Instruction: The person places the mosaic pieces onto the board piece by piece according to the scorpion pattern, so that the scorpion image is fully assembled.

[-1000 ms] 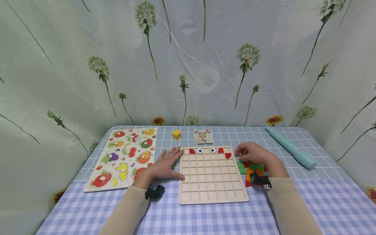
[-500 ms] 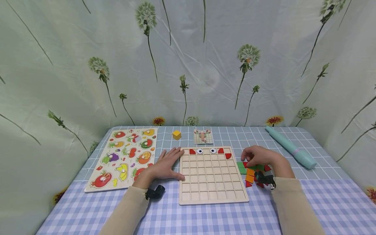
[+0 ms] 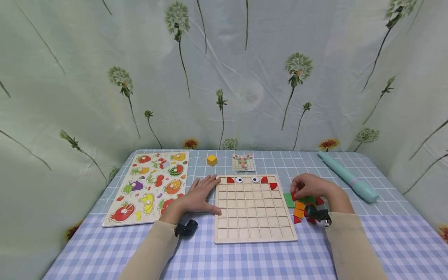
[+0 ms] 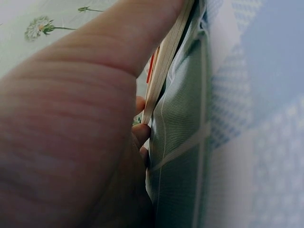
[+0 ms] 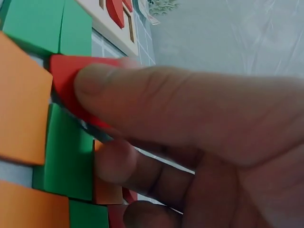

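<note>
A square wooden grid board (image 3: 250, 212) lies in front of me, with red quarter-circle pieces (image 3: 273, 186) and two eye pieces (image 3: 255, 179) in its top rows. My left hand (image 3: 198, 198) is spread along the board's left edge, thumb and fingertips at the rim. Right of the board, my right hand (image 3: 311, 186) pinches a red quarter-circle block (image 5: 66, 81) between thumb and fingers. Green blocks (image 5: 35, 23) and orange blocks (image 5: 23, 102) lie around it in the right wrist view; the hand hides part of this pile in the head view.
A fruit puzzle board (image 3: 117, 186) lies at the left. Behind the grid board are a yellow cube (image 3: 211, 160) and a small picture card (image 3: 244, 163) showing a pattern on a grid. A long teal wrapped object (image 3: 346, 175) lies at the back right.
My right hand has moved from the board's top right corner back to the block pile and taken hold of a red quarter-circle block. My left hand stays at the board's edge.
</note>
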The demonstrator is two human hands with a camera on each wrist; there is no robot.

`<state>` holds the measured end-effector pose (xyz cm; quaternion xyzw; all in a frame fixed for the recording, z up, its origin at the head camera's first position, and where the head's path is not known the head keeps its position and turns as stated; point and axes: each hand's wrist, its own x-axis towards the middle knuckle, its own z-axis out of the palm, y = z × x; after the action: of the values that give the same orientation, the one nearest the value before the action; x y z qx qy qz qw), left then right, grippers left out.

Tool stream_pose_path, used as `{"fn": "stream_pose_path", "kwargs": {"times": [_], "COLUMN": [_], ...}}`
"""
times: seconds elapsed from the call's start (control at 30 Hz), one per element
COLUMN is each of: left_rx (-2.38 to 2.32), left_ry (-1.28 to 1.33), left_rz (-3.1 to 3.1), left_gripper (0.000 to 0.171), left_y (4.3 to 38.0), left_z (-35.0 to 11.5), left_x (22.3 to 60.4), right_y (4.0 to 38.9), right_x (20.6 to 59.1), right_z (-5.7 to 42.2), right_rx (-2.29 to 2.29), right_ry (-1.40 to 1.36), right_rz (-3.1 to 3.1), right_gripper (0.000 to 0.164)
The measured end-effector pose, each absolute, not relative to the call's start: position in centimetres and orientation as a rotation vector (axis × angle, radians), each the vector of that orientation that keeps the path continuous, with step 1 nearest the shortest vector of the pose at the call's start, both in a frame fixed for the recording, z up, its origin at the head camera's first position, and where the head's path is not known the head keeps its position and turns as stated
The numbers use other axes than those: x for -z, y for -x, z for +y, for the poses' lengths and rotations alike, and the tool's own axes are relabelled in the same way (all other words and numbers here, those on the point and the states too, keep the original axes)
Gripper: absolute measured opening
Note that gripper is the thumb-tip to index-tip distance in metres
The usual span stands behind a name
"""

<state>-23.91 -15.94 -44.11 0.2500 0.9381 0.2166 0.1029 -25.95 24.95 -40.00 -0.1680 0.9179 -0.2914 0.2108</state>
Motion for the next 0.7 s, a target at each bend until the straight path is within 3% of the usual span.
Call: {"fn": "stream_pose_path", "kwargs": {"times": [0.27, 0.7], "left_rx": [-0.632, -0.629], "left_ry": [-0.736, -0.734], "left_rz": [2.764, 2.764], "left_gripper": [0.109, 0.110], "left_y": [23.9, 23.8], "left_z": [-15.7, -15.7], "left_x": [43.8, 43.7], "right_y": [26.2, 26.4], "right_x": [39.6, 39.5], "right_z": [24.9, 23.4], "right_rx": [0.869, 0.993], "right_ry": [0.490, 0.503], "right_rz": [2.558, 2.526], "right_gripper": [0.009, 0.025]}}
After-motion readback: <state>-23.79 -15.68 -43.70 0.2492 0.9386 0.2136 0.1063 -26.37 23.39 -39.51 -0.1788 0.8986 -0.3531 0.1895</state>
